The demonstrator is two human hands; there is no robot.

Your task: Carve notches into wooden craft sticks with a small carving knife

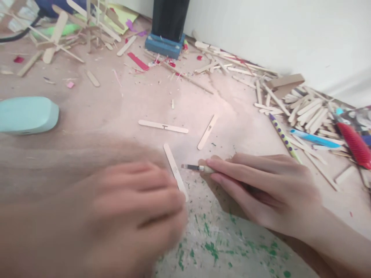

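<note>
My right hand (261, 185) is closed around a slim tool (199, 168) with a pale handle, a metal collar and a flat dark tip. The tip points left, close beside a wooden craft stick (169, 158). My left hand (139, 208) is smeared by motion, its fingers bent over that stick's lower part; whether it touches or holds anything I cannot tell. Farther back lie a second craft stick (150, 124) with a dark H-like mark at its middle and a third craft stick (204, 138), slanted, with a small mark.
A mint-green case (29, 115) sits at the left. Loose sticks (313, 110) are heaped at the right, near a dotted pencil (282, 133), a blue pen-like item (315, 139) and a red handle (353, 144). A black post on a blue base (165, 45) stands by the wall.
</note>
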